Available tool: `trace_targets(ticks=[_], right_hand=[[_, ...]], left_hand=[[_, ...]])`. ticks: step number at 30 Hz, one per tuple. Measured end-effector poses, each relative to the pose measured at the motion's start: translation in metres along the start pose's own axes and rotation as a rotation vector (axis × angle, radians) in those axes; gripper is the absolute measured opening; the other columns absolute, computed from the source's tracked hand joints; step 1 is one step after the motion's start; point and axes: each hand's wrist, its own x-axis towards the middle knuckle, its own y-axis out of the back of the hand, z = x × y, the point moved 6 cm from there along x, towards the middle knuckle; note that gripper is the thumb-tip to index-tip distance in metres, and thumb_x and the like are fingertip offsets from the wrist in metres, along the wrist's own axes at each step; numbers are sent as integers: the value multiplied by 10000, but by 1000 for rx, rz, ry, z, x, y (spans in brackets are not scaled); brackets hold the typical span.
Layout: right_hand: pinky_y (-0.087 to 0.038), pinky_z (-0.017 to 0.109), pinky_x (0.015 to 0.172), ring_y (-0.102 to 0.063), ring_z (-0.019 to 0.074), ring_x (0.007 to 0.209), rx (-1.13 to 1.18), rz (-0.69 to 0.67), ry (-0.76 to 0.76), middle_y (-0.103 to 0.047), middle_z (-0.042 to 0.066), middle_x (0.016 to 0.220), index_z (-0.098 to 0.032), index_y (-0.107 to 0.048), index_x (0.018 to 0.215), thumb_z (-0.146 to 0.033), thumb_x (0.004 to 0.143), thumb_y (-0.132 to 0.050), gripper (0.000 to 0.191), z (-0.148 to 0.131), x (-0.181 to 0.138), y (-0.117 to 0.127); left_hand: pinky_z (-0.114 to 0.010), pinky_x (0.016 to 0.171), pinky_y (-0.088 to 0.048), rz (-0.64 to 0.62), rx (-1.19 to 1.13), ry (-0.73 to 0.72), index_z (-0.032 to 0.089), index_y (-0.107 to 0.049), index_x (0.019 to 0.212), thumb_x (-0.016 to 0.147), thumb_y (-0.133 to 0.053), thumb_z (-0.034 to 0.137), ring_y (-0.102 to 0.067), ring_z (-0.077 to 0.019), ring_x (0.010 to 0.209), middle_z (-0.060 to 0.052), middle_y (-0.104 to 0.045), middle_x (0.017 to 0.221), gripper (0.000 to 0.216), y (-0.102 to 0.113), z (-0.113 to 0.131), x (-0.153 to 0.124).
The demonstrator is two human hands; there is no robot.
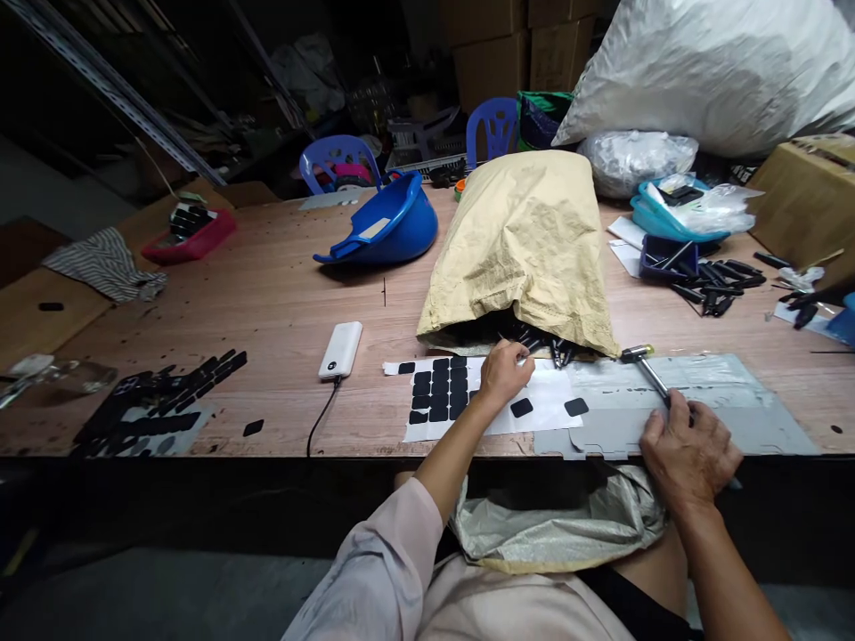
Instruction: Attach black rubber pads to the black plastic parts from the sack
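My left hand (506, 372) is at the mouth of a yellow paper sack (527, 231). Its fingers are curled together, and what they hold, if anything, is too small to make out. Thin black pieces (559, 349) spill from the sack's opening beside it. Under that hand lies a white sheet (498, 418) with rows of black rounded stickers (439, 389). My right hand (691, 450) is closed around the handle of a small hammer (653, 369), whose yellow-tipped head rests over a grey sheet (721, 401) at the table's front edge.
A white power bank (341, 350) with a black cable lies left of the stickers. Farther back are a blue basin (391, 223) and a red tray (193, 239). Black tubes (718, 285) and a teal basin (681, 214) are at right. An open sack (561, 534) lies across my lap.
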Motion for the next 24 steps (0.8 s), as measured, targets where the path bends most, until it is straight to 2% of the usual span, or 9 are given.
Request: trace_targets(ticks=[3,6,10,14,17,20,24], right_hand=[[-392,483,893,-564,348,1111,19,-2,-8,-640,198,1306,-198,-637,1454,-332,924,-560,552,1,0,0],[-399,477,892,-562,341,1106,20,-4,-2,-638,196,1301,-192,-639,1450,-322,912,-568,558,1,1,-1],[-399,470,896,-560,342,1123,18,-12,0,-632,198,1319,-179,-646,1441,-323,928,-558,540,0,1,-2],[-384,454,874,-559,334,1121,27,-13,-40,-640,197,1343,-157,-660,1426,-368,1008,-489,498,-2,1,1],[-379,461,845,-550,330,1058,44,-18,-89,-645,216,1285,-140,-695,1382,-389,1015,-491,488,-1,4,3],[-404,472,821,-552,328,1001,53,-84,-120,-651,221,1188,-146,-746,1305,-395,1007,-506,456,5,14,0],[-451,462,788,-579,332,966,37,-220,-120,-655,218,1078,-137,-785,1182,-381,999,-504,414,15,26,-5]], left_hand=[[-361,964,-557,60,155,-6,220,-786,1165,946,-734,258,-670,-264,1122,-102,-723,1178,229,-17,-6,4],[-365,992,-538,51,239,-20,226,-757,1197,977,-722,267,-649,-280,1179,-110,-716,1197,227,-25,1,15],[-372,971,-533,18,270,-1,220,-737,1172,1011,-683,269,-664,-282,1155,-115,-704,1216,177,-26,0,14],[-354,954,-535,-8,241,26,230,-730,1129,1000,-689,251,-689,-256,1111,-84,-719,1181,136,-16,-17,3],[-334,930,-536,-18,200,24,224,-739,1075,958,-708,205,-696,-228,1046,-55,-735,1111,122,-5,-31,-5],[-313,881,-538,-80,104,-41,216,-751,1037,908,-733,194,-691,-199,961,-25,-733,1036,132,-1,-37,-16],[-305,852,-531,-232,12,-182,218,-774,1013,881,-768,231,-680,-184,908,-10,-723,980,133,-17,-29,-39]])
